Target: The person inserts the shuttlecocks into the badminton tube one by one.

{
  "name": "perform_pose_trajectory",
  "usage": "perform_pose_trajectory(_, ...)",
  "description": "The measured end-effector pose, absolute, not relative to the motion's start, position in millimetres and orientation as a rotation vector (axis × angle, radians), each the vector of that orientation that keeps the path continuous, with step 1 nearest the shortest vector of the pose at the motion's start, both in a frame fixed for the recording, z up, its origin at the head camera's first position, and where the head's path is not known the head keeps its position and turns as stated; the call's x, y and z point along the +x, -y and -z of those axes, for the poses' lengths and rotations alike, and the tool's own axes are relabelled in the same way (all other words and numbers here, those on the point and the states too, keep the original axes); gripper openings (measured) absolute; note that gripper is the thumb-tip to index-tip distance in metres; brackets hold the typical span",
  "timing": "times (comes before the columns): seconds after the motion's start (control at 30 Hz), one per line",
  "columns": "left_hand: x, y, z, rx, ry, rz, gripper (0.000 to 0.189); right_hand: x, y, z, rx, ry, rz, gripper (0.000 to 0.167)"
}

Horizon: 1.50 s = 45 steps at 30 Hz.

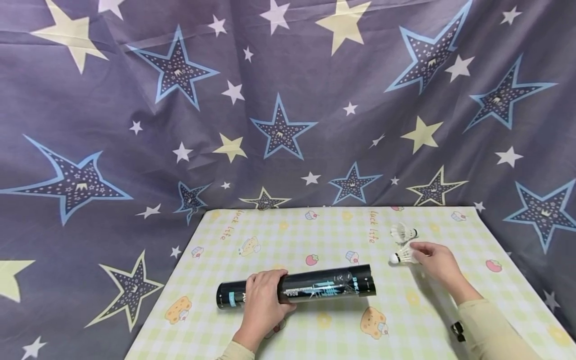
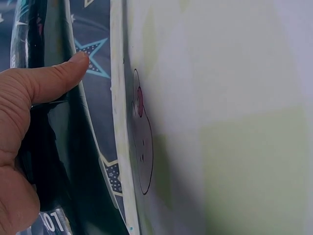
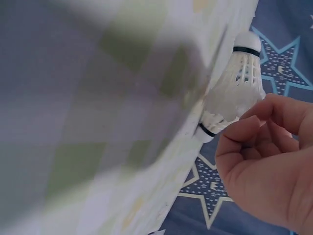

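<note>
A black shuttlecock tube (image 1: 324,286) with blue and white print lies across the lower middle in the head view. My left hand (image 1: 265,297) grips it left of its middle; in the left wrist view the thumb (image 2: 61,78) lies over the dark tube (image 2: 63,147). At the right, my right hand (image 1: 436,262) pinches the feather skirt of a white shuttlecock (image 1: 405,255), whose cork points left. A second shuttlecock (image 1: 402,232) lies just behind it, cork to the right. The right wrist view shows the pinched shuttlecock (image 3: 237,83) at the fingertips, overlapping the other one's cork (image 3: 204,134).
Under everything is a table covered with a green-and-white checked cloth (image 1: 288,235) printed with small cartoons. A purple curtain (image 1: 297,75) with stars hangs behind the table's far edge. A small black item (image 1: 458,331) shows at the right wrist.
</note>
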State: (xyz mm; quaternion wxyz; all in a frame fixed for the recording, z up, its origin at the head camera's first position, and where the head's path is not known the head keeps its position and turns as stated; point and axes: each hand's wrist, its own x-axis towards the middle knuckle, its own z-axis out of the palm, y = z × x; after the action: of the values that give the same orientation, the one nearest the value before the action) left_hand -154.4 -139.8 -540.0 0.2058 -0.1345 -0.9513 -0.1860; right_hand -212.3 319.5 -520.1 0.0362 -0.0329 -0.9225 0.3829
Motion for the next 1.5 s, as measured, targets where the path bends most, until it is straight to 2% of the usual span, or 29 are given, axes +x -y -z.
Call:
perform_pose_trajectory(0.27, -156, 137, 538, -0.358, 2.649, 0.516, 0.089, -176, -301, 494, -0.135, 2.715, -1.626, 0.046)
perform_pose_trajectory(0.47, -156, 135, 539, -0.355, 2.644, 0.517, 0.09, -159, -270, 483, -0.081, 2.608, -1.872, 0.043)
perform_pose_trajectory(0.77, -154, 135, 539, -0.331, 2.652, 0.538, 0.089, -139, -219, 478, 0.173, 2.439, -2.182, 0.045)
perform_pose_trajectory(0.87, -154, 137, 538, -0.3, 2.662, 0.538, 0.089, -134, -206, 480, 0.219, 2.414, -2.226, 0.047)
perform_pose_trajectory(1.13, -153, 138, 536, -0.282, 2.691, 0.538, 0.089, -131, -196, 485, 0.093, 2.388, -2.206, 0.056)
perform_pose_trajectory(1.5, -152, 137, 537, -0.3, 2.667, 0.549, 0.087, -130, -190, 487, 0.048, 2.362, -2.124, 0.053)
